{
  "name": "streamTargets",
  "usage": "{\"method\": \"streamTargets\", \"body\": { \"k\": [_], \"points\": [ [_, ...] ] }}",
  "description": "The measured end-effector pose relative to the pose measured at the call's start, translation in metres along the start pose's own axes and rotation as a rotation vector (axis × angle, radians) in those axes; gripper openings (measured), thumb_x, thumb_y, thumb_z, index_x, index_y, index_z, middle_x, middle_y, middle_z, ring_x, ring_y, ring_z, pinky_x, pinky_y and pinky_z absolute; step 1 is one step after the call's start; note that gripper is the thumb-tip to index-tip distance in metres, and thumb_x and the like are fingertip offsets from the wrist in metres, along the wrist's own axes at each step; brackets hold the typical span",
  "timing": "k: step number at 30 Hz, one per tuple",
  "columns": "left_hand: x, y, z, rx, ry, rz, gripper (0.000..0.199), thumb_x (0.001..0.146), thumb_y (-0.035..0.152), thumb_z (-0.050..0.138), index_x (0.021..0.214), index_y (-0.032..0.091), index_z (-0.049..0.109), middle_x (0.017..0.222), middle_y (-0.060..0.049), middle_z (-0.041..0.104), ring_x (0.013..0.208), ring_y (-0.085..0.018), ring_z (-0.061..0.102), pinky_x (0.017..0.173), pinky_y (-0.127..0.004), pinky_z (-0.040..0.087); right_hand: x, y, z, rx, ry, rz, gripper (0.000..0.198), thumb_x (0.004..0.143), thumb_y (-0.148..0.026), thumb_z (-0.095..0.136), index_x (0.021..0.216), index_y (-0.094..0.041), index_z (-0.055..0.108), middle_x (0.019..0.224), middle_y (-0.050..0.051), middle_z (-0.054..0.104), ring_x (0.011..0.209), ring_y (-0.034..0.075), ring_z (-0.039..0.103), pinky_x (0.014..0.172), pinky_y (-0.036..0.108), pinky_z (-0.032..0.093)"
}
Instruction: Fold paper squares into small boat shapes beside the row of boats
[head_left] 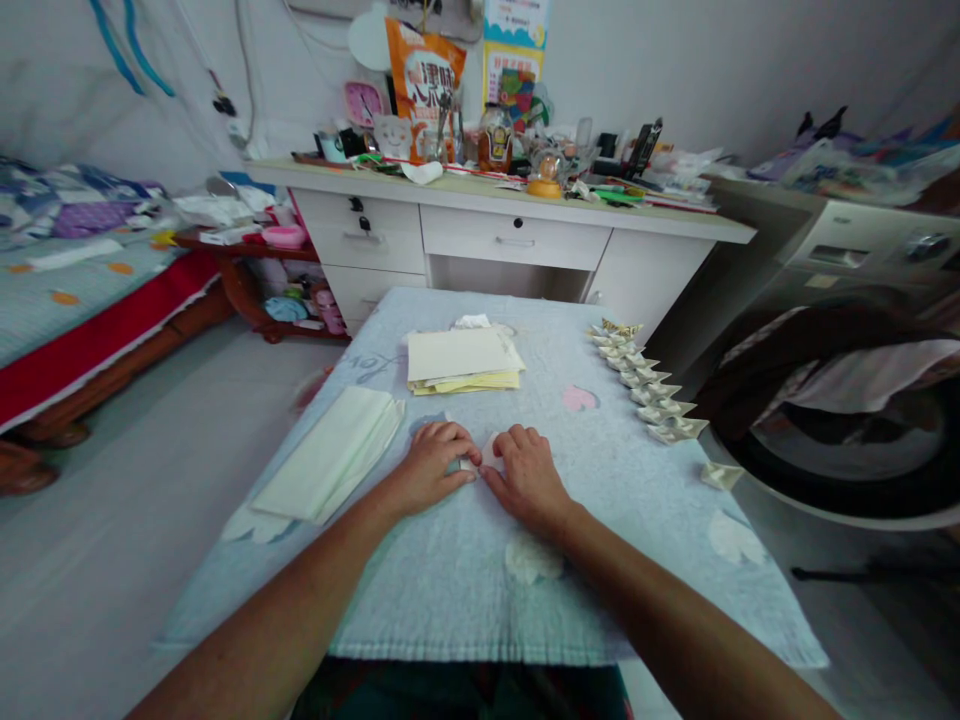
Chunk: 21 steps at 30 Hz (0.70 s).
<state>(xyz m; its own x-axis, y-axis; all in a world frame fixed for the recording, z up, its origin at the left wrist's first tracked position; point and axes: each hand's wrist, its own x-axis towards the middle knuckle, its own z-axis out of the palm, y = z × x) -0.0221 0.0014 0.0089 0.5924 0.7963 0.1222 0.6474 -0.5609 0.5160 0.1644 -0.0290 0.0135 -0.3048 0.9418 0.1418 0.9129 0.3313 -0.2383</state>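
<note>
Sheets of pale green paper [330, 450] lie in a slanting pile at 9 o'clock from the hands, close to the left forearm; an outward swing of that arm could skew or crease them. The left hand [439, 462] rests on the cloth [420, 595], its thumb and index finger brought together on a small white paper piece [491, 453]. Beyond the fingers, at 12 o'clock, sits a stack of cream and yellow paper [465, 356] with uneven edges, which a long forward reach might knock loose.

The white paper piece lies between the 2 hands, mostly hidden under the fingers, so I cannot tell how true its folds are. If 1 thumb pulls harder than the other, the paper could tear or a crease could run off line; the soft, quilted cloth beneath may also leave folds blunt. The right hand [529, 476] pinches the piece's other side, thumb and fingertips closed in; how firmly, I cannot tell.

At 2 o'clock, a row of folded paper boats [655, 395] stands tightly nested, so a bump to 1 could shift several. At 3 o'clock, 1 lone paper boat [721, 476] sits near the table's edge, where a brush of the sleeveless right forearm could tip it off.
</note>
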Motion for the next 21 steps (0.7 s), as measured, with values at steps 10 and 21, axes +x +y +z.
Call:
{"method": "streamTargets", "body": {
  "k": [10,21],
  "points": [
    [-0.002,0.000,-0.011,-0.060,-0.086,-0.045,0.026,0.075,0.019,0.062,0.099,0.027,0.064,0.107,-0.002,0.056,0.110,-0.024,0.046,0.099,-0.043,0.030,-0.005,0.038,-0.009,-0.022,-0.001,0.107,0.038,0.079,-0.046,0.063,0.109,-0.024,0.055,0.107,0.008,0.051,0.098,0.026,0.044,0.080,0.037,0.032],
    [-0.002,-0.003,-0.011,-0.075,-0.088,-0.032,0.028,0.074,0.017,0.061,0.100,0.027,0.064,0.107,-0.002,0.056,0.111,-0.024,0.045,0.099,-0.043,0.031,-0.005,0.083,-0.018,-0.064,0.117,0.243,0.035,0.077,-0.045,0.065,0.101,-0.020,0.059,0.104,0.011,0.051,0.097,0.029,0.044,0.080,0.040,0.034]
  ]
}}
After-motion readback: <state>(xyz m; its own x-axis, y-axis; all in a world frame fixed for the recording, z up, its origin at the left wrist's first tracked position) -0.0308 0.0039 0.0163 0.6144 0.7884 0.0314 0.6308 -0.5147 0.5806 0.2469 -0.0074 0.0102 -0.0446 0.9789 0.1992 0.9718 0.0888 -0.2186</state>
